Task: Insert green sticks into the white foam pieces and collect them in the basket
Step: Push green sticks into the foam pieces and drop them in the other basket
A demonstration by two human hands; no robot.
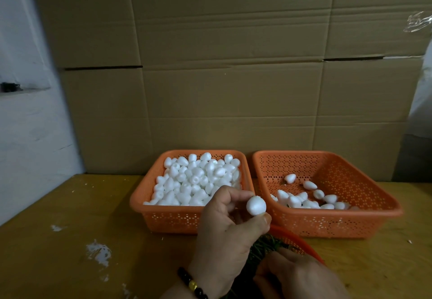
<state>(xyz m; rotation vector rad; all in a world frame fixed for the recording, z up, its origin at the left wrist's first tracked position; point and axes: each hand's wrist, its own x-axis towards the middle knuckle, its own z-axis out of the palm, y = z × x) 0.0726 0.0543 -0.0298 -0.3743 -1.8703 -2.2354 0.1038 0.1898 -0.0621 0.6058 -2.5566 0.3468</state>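
While a white foam piece (256, 205) is pinched between thumb and fingertips of the left hand (228, 226), the green sticks (268, 243) are seen directly below it, where the right hand (301, 275) is lowered, its grasp impossible to tell.

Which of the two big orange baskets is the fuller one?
The left basket, behind the left hand: it is heaped with white foam pieces, while the right basket holds only a few along its near side.
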